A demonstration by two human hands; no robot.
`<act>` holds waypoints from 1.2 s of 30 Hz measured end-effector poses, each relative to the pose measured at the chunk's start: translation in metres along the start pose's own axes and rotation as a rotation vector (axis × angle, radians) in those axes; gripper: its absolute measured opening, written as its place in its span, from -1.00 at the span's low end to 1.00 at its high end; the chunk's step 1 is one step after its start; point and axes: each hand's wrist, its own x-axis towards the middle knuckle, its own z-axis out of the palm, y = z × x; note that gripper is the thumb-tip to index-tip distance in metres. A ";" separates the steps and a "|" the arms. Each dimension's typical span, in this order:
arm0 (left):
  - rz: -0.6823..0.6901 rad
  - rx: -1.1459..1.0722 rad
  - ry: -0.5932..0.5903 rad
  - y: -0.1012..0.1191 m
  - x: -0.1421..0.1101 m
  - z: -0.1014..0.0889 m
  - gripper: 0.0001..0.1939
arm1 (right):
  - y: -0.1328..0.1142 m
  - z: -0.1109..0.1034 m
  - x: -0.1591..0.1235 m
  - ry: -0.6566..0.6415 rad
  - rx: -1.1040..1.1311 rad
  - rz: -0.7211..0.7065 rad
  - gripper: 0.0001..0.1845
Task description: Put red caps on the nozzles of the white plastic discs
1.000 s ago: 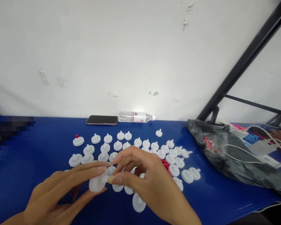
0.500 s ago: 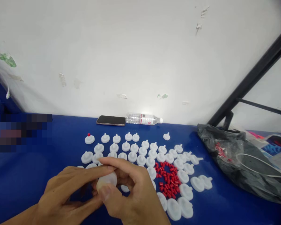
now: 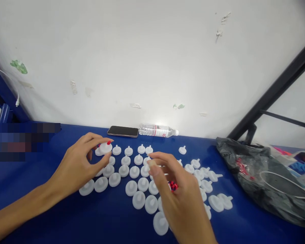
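My left hand [image 3: 81, 159] pinches a round white plastic disc [image 3: 105, 148] with a short nozzle, between thumb and fingertips. A small red cap [image 3: 108, 142] sits on that nozzle. Close behind it on the blue table is another white disc, partly hidden by the held one. My right hand [image 3: 179, 184] hovers over the right part of the discs, its thumb and fingers curled but apart, with nothing seen between them. Beneath it shows part of a pile of red caps [image 3: 173, 186]; the hand covers the rest. White discs [image 3: 123, 170] stand nozzle-up in loose rows between the hands.
A phone [image 3: 123, 131] and a clear water bottle [image 3: 157, 130] lie along the wall at the back of the blue table [image 3: 112, 217]. On the right, a dark plastic bag [image 3: 246, 176] lies beside a black metal frame [image 3: 274, 84]. Part of the left side is blurred out.
My hands were together around a white disc at the front. They have parted: the left has carried a red-capped disc to the back left, and the right has moved right over the red caps.
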 end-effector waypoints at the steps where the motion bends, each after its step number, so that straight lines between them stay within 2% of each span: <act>1: -0.020 0.021 -0.012 -0.009 0.005 0.002 -0.60 | -0.001 -0.004 0.000 0.019 -0.020 -0.008 -0.58; 6: -0.091 0.105 -0.068 -0.039 0.016 0.010 -0.52 | -0.001 -0.013 0.001 0.061 -0.088 -0.050 -0.59; 13: -0.198 0.246 -0.081 -0.065 0.034 -0.002 -0.42 | 0.001 -0.011 0.001 0.104 -0.065 -0.152 -0.61; 15: -0.203 0.267 -0.121 -0.081 0.035 -0.005 -0.42 | 0.001 -0.012 0.002 0.104 -0.063 -0.172 -0.61; 18: -0.189 0.240 -0.242 -0.105 0.032 -0.006 -0.43 | 0.001 -0.014 0.002 0.092 -0.076 -0.193 -0.62; 21: -0.191 0.198 -0.309 -0.118 0.028 -0.003 -0.44 | 0.000 -0.016 0.002 0.071 -0.072 -0.200 -0.63; 25: -0.205 0.182 -0.292 -0.109 0.030 -0.003 -0.49 | 0.000 -0.016 0.002 0.066 -0.085 -0.194 -0.64; 28: -0.174 0.200 -0.211 -0.087 0.033 -0.008 -0.41 | 0.000 -0.017 0.002 0.061 -0.086 -0.195 -0.65; 30: -0.122 0.185 -0.180 -0.070 0.032 -0.010 -0.46 | 0.001 -0.018 0.003 0.063 -0.089 -0.201 -0.67; 32: -0.065 0.143 -0.209 -0.053 0.029 -0.009 -0.53 | 0.001 -0.017 0.003 0.065 -0.103 -0.209 -0.68; 36: -0.035 0.030 -0.326 -0.027 0.021 -0.004 -0.51 | 0.000 -0.017 0.003 0.061 -0.111 -0.211 -0.70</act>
